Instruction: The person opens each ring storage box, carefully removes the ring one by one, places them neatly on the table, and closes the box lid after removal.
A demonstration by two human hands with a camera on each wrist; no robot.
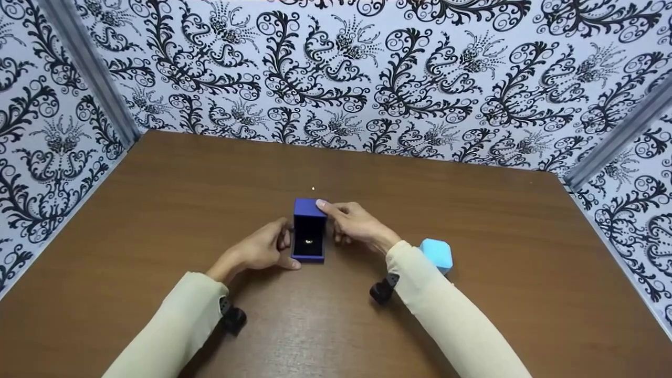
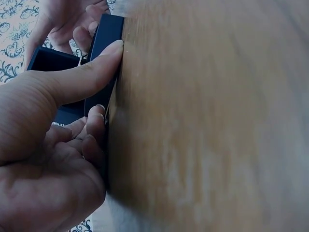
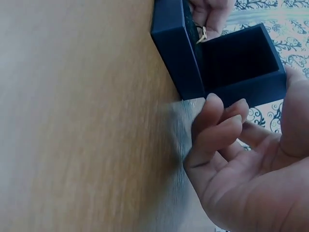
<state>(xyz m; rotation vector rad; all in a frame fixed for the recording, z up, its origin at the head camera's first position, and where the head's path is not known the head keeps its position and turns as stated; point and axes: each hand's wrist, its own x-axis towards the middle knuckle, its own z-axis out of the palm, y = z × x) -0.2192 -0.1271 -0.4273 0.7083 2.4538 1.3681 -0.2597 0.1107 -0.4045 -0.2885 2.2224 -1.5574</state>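
Note:
A dark blue ring box (image 1: 307,259) stands on the table with its lid (image 1: 306,207) raised. In its black insert sits a gold-coloured ring (image 3: 202,35). My left hand (image 1: 261,247) grips the base from the left, its thumb (image 2: 96,72) across the front wall and curled fingers at the side. At the right, my right hand (image 1: 359,223) holds the raised lid, thumb on its top edge and the other fingers bent beside the box. The lid's black hollow (image 3: 236,55) shows in the right wrist view.
Beside my right forearm lies a light blue rounded box (image 1: 437,254), partly hidden by the sleeve. A tiny bright item (image 1: 313,188) lies behind the ring box. Patterned walls (image 1: 336,79) border the brown wooden table (image 1: 210,173) at the back and sides.

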